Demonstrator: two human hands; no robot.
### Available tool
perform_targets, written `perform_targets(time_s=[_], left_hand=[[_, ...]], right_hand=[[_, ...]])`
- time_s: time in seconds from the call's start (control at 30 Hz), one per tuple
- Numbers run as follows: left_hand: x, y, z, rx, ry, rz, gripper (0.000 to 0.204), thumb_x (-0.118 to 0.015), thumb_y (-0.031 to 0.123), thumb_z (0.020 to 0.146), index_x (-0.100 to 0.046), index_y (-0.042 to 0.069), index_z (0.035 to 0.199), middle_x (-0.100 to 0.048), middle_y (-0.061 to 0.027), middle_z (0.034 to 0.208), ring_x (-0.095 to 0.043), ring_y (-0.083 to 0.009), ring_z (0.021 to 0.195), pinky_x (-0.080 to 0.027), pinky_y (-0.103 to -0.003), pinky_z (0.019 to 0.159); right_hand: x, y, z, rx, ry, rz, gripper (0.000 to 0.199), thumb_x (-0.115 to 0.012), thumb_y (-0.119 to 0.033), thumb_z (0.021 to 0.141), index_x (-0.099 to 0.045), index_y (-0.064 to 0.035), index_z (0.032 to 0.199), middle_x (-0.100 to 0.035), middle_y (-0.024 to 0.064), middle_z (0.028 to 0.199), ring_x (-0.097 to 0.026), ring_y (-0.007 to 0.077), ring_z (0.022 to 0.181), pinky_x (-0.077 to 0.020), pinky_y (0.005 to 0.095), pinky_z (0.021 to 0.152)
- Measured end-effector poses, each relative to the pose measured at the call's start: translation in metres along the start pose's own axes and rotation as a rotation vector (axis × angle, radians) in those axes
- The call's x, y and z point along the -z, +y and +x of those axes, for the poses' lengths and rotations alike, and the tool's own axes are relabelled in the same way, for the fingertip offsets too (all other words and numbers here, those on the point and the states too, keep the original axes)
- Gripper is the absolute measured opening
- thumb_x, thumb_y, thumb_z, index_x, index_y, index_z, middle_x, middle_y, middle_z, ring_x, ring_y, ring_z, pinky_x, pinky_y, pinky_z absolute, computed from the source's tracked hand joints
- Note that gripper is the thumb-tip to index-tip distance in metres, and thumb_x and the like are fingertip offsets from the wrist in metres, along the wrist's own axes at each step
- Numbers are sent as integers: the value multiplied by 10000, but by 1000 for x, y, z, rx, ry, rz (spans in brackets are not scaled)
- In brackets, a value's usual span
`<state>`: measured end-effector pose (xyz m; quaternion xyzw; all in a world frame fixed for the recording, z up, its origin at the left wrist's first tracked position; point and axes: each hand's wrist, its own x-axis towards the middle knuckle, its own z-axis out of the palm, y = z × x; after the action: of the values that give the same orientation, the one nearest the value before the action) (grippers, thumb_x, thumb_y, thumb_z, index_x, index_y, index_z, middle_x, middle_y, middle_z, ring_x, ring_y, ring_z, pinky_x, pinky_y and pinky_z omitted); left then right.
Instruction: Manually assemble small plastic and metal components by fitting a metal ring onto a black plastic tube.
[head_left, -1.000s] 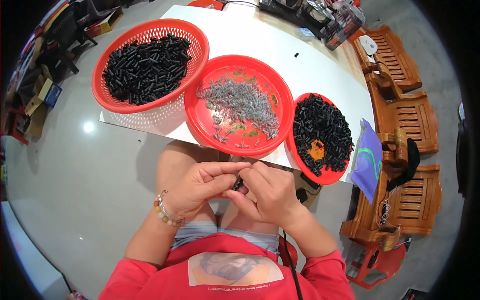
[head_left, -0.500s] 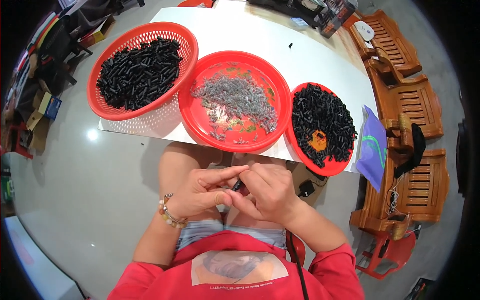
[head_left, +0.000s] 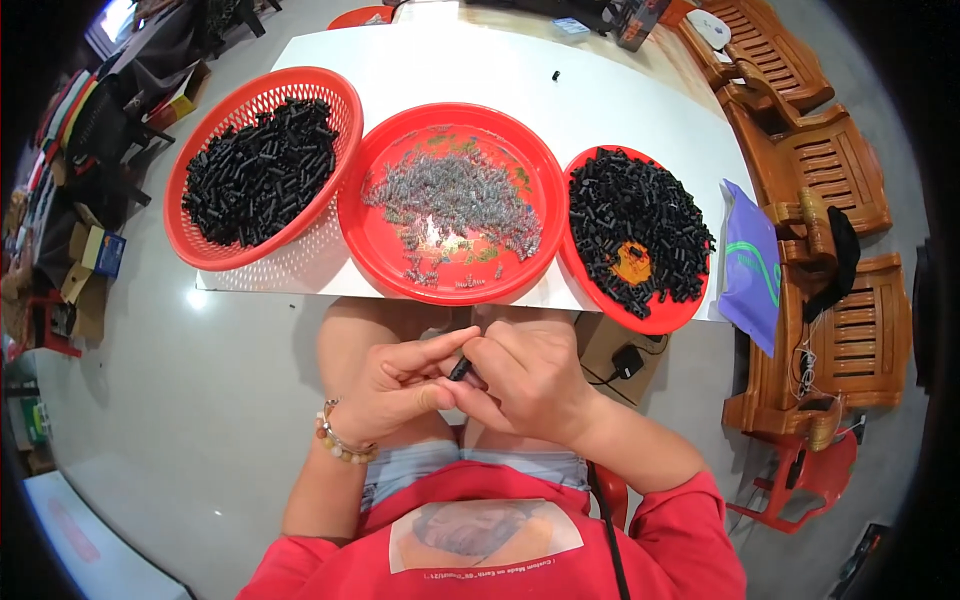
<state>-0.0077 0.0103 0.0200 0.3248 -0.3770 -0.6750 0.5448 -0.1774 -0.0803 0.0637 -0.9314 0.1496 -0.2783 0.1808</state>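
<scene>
Above my lap, my left hand (head_left: 405, 388) and my right hand (head_left: 530, 378) meet with fingertips together. Between them a small black ribbed cylindrical piece (head_left: 460, 369) shows, its lower part hidden by the fingers. The table's near edge lies just beyond my hands. On it stands a round red tray (head_left: 352, 215) with a heap of small metal springs (head_left: 455, 190). To its left a red perforated basket (head_left: 178, 205) is filled with black tubes (head_left: 262, 172). At the right an oval red tray (head_left: 660, 322) carries short black pieces (head_left: 635, 215).
A purple packet (head_left: 750, 270) lies at the table's right edge. One loose black piece (head_left: 556, 76) rests on the white tabletop (head_left: 480, 60). Wooden seats (head_left: 850, 330) line the right side. Beneath the table is a cardboard piece with a black adapter (head_left: 628, 362).
The view has turned slightly, so the table and trays sit differently in it. My hands stay together, and more of the black piece shows between them.
</scene>
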Motion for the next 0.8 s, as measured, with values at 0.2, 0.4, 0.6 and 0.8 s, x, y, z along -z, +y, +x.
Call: perform_targets(time_s=[0.2,0.4,0.6,0.8], left_hand=[[-5,17,4,91,149,207,493,-549,-19,863,-443,4,1344,-591,-13,1020,-538,-44,868,-454,-188,732],[5,26,15,-274,644,619,328,-545,-66,854,-591,-20,1176,-632,-51,911,-596,-109,866,-491,-224,746],[84,93,22,-585,1047,1270,222,-561,9,891,-642,13,1097,-655,-80,1057,-605,-130,962,-479,-255,826],[100,103,32,-551,1132,1689,328,-584,33,869,-603,62,1196,-578,-89,1242,-523,-205,1152,-376,-322,994]], right_hand=[[-2,7,-1,-32,89,-116,277,-683,-366,741,-573,-118,800,-471,8,615,-542,157,497,-388,295,424],[4,33,-23,-208,135,-45,359,-698,-288,766,-608,-78,1043,-592,58,740,-609,216,619,-473,321,518],[46,93,-57,-544,283,-240,76,-662,-84,788,-669,-34,844,-625,96,765,-613,247,648,-484,325,572],[66,139,-76,-749,247,-484,98,-656,-156,792,-690,-102,866,-596,81,800,-615,265,705,-498,372,613]])
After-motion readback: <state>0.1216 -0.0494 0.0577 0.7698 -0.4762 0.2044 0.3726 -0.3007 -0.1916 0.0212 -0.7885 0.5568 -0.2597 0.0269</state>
